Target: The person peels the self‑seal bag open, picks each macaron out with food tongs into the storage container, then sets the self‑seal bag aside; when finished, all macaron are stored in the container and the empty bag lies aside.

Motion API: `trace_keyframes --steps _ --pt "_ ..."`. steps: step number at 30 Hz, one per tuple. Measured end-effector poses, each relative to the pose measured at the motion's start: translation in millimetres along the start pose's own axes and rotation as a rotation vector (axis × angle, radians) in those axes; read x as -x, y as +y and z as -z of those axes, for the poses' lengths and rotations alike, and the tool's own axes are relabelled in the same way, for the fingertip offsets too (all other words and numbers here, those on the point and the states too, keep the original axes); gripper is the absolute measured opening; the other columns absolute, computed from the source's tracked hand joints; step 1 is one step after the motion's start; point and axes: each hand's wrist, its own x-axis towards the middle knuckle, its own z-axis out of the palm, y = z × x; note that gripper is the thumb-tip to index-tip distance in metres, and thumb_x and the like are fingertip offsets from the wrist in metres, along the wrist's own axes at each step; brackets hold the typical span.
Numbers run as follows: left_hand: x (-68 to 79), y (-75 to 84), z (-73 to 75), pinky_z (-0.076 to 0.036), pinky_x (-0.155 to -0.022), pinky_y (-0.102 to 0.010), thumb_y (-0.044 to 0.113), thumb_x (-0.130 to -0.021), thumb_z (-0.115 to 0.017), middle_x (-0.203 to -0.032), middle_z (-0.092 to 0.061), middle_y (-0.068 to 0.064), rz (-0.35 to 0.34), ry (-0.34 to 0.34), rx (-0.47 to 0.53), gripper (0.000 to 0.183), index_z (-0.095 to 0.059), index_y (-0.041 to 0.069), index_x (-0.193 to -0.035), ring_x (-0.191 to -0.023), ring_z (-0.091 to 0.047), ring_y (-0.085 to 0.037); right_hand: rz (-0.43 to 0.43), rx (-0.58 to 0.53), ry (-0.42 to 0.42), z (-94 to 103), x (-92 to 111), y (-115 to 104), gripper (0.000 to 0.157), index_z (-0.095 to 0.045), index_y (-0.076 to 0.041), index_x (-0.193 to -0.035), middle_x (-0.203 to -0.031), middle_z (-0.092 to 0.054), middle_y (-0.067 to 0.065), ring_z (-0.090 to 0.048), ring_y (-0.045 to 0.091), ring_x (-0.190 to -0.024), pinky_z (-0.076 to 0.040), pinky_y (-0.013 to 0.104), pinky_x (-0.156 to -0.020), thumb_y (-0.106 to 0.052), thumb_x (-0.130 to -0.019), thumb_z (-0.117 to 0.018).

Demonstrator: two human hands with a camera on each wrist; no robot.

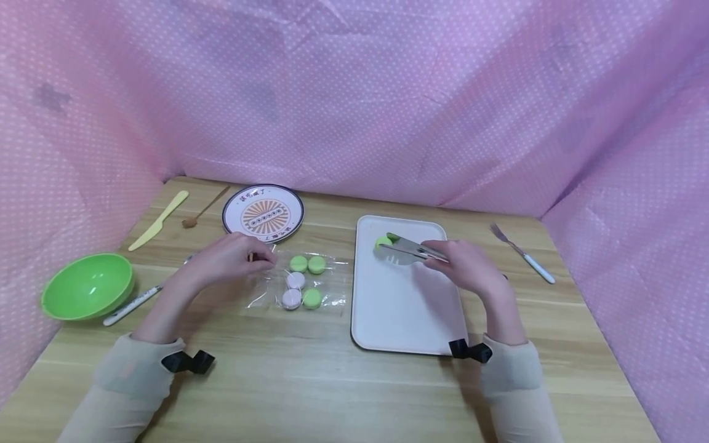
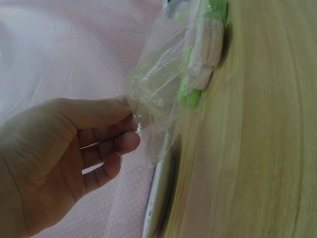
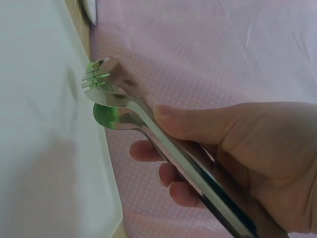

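My left hand (image 1: 235,259) pinches the edge of a clear plastic bag (image 2: 156,89) between thumb and forefinger, the other fingers loosely bent. Inside the bag, three green macarons (image 1: 312,299) and two pale pink ones (image 1: 291,299) lie on the table. In my right hand (image 1: 466,266) is a pair of metal tongs (image 3: 171,146), thumb on one arm and fingers round the other. Between the tong tips sits a green macaron (image 1: 383,243), over the far left part of the white tray (image 1: 399,320); one tip has fork-like tines, and the tips partly hide the macaron.
A printed plate (image 1: 231,215) stands behind the left hand. On the left are a green bowl (image 1: 88,286), a yellow plastic knife (image 1: 159,223), a small brown spoon (image 1: 191,222) and a utensil with a patterned white handle (image 1: 133,306). A fork (image 1: 520,253) lies right of the tray.
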Motion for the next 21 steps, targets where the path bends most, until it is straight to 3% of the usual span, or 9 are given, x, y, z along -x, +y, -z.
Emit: trace_keyframes --steps 7,21 --pt "-0.1 0.6 -1.6 -0.050 -0.072 -0.027 0.022 -0.086 -0.069 -0.084 -0.068 0.017 0.015 -0.002 0.002 0.009 -0.073 0.027 -0.092 -0.074 -0.058 -0.002 -0.004 0.040 0.009 -5.2 -3.4 11.3 0.041 -0.058 -0.013 -0.128 -0.112 -0.070 0.008 -0.066 0.026 -0.101 -0.051 0.046 -0.089 -0.031 -0.092 -0.060" --pt "-0.8 3.8 -0.9 -0.051 -0.076 -0.031 0.021 -0.085 -0.070 -0.088 -0.070 0.015 0.020 0.004 -0.021 0.009 -0.073 0.027 -0.091 -0.080 -0.061 -0.002 -0.016 0.074 0.001 -9.1 -5.0 11.8 0.040 -0.059 -0.015 -0.128 -0.101 -0.072 0.004 -0.065 0.019 -0.088 -0.052 0.042 -0.080 -0.033 -0.092 -0.060"
